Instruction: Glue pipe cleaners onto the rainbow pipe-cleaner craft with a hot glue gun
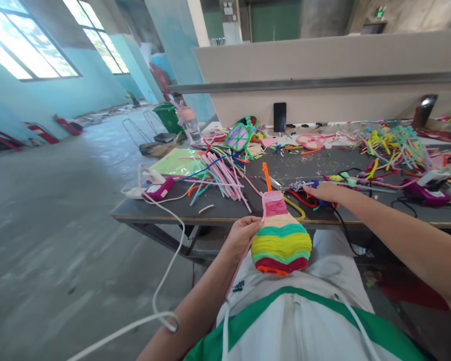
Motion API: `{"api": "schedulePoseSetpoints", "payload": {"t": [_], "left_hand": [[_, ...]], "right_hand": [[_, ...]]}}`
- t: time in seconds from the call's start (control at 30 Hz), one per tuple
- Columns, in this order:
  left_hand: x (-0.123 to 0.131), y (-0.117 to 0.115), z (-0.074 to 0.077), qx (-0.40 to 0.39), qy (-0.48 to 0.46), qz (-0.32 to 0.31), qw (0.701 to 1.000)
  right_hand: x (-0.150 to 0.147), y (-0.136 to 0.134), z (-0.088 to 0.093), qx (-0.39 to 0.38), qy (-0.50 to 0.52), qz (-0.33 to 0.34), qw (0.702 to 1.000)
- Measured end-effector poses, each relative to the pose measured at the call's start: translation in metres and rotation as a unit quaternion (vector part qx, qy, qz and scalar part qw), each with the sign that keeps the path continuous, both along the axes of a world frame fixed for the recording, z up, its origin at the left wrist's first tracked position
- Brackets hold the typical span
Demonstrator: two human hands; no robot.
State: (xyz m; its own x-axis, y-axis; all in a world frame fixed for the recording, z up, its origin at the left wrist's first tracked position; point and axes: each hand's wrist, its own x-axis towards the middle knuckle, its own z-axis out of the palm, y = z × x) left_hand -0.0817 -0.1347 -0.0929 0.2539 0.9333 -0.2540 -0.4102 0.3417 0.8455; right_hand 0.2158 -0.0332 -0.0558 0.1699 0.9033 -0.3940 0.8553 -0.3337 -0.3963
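My left hand (244, 231) is closed in a pinch at the left edge of a rainbow-striped pipe-cleaner craft (281, 243), shaped like a narrow-necked bulb. An orange stem (266, 176) sticks up from its pink top. A long pink pipe cleaner (244, 254) runs past the same fingers, down along the forearm. Over the table, my right hand (323, 194) is closed around a blue glue gun (312, 184) with a black cord; its fingers are partly hidden. Close by lie scissors (272, 181) and a yellow pipe cleaner (296, 208).
Loose pink and blue pipe cleaners (225, 175) lie left of centre, beside a purple power strip (158, 189). More pipe cleaners (391, 145) are heaped at right. A phone (280, 117) leans on the back panel. A bottle (190, 125) stands at back left. A white cable (178, 235) hangs off the table.
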Motion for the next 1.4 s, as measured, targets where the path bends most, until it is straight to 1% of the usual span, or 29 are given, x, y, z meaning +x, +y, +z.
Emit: {"api": "schedulePoseSetpoints", "payload": {"t": [0.13, 0.23, 0.33, 0.43, 0.47, 0.5, 0.53, 0.57, 0.63, 0.67, 0.73, 0.8, 0.87, 0.93, 1.07, 1.2, 1.3, 1.4], "left_hand": [[0.001, -0.001, -0.001, -0.002, -0.003, 0.002, 1.000], [0.002, -0.002, 0.001, -0.003, -0.003, 0.002, 1.000], [0.003, -0.004, 0.005, -0.002, -0.002, 0.001, 1.000], [0.005, -0.007, 0.007, 0.002, -0.004, 0.003, 1.000], [0.006, -0.008, 0.007, 0.003, -0.005, 0.002, 1.000], [0.007, -0.009, 0.008, 0.005, -0.005, 0.001, 1.000], [0.008, -0.009, 0.008, 0.006, -0.004, 0.000, 1.000], [0.010, -0.010, 0.009, 0.008, -0.001, 0.001, 1.000], [0.013, -0.012, 0.010, 0.010, 0.003, 0.001, 1.000], [0.015, -0.013, 0.011, 0.012, 0.003, -0.002, 1.000], [0.018, -0.015, 0.013, 0.017, 0.003, -0.015, 1.000], [0.020, -0.017, 0.014, 0.023, 0.008, -0.024, 0.999], [0.022, -0.018, 0.015, 0.029, 0.014, -0.026, 0.999], [0.024, -0.019, 0.015, 0.034, 0.020, -0.030, 0.999], [0.028, -0.022, 0.012, 0.051, 0.041, -0.057, 0.996], [0.032, -0.024, 0.006, 0.078, 0.083, -0.060, 0.992], [0.034, -0.024, 0.003, 0.095, 0.113, -0.061, 0.987], [0.035, -0.025, 0.003, 0.099, 0.123, -0.061, 0.986]], "right_hand": [[-0.001, -0.001, -0.003, 0.016, -0.052, 0.029, 0.998], [0.000, -0.006, 0.004, 0.034, -0.079, 0.042, 0.995], [0.001, -0.019, 0.019, 0.094, -0.111, 0.046, 0.988], [-0.006, -0.045, 0.030, 0.176, -0.125, 0.034, 0.976], [-0.011, -0.056, 0.031, 0.212, -0.105, 0.032, 0.971], [-0.018, -0.068, 0.030, 0.265, -0.005, 0.020, 0.964], [-0.026, -0.081, 0.028, 0.284, 0.131, 0.013, 0.950], [-0.035, -0.093, 0.025, 0.277, 0.259, 0.000, 0.925], [-0.054, -0.113, 0.017, 0.245, 0.321, 0.000, 0.915], [-0.062, -0.121, 0.014, 0.207, 0.376, -0.011, 0.903], [-0.075, -0.131, 0.009, 0.165, 0.436, -0.021, 0.884], [-0.082, -0.135, 0.008, 0.136, 0.476, -0.011, 0.869], [-0.086, -0.135, 0.008, 0.120, 0.482, 0.000, 0.868], [-0.087, -0.133, 0.009, 0.119, 0.468, -0.005, 0.875], [-0.090, -0.131, 0.010, 0.166, 0.445, -0.027, 0.879], [-0.094, -0.132, 0.010, 0.202, 0.406, -0.018, 0.891], [-0.094, -0.132, 0.007, 0.209, 0.372, -0.028, 0.904], [-0.092, -0.130, -0.002, 0.222, 0.351, -0.028, 0.909]]}}
